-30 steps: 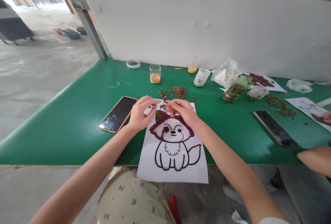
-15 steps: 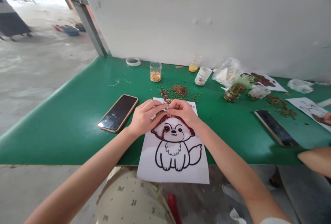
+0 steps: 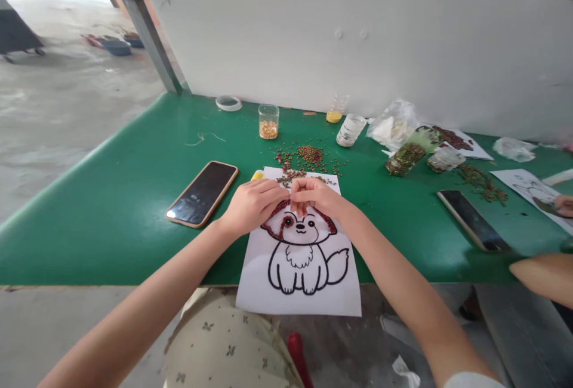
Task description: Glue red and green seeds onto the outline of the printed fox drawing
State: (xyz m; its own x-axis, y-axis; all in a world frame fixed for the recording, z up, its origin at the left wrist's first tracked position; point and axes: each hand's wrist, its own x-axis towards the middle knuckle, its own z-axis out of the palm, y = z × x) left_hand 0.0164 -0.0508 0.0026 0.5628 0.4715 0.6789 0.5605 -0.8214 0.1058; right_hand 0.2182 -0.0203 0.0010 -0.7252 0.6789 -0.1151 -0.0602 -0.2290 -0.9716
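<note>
A sheet of white paper (image 3: 256,274) with a printed outline of a seated, bushy-tailed animal hangs partly over the table's near edge. Dark red beans (image 3: 280,206) line the top and sides of the head and one eye. My left hand (image 3: 256,206) is closed over the upper left of the head; its fingertips are hidden. A small yellow piece (image 3: 257,175) shows just behind it, and I cannot tell whether the hand holds it. Beside it, my right hand (image 3: 317,194) is pinched above the top of the head, its tips near the left fingers; anything between them is too small to name.
Loose mixed beans (image 3: 310,154) lie past the paper on the green table (image 3: 111,197). A phone (image 3: 203,194) is at left, another (image 3: 472,221) at right. Behind stand a cup of corn kernels (image 3: 268,122) and a tipped jar (image 3: 412,150). Another person's hand (image 3: 563,205) is far right.
My right hand has turned, its lower fingers now showing over the animal's forehead. My left hand has shifted slightly down, and the yellow piece has come into view behind it.
</note>
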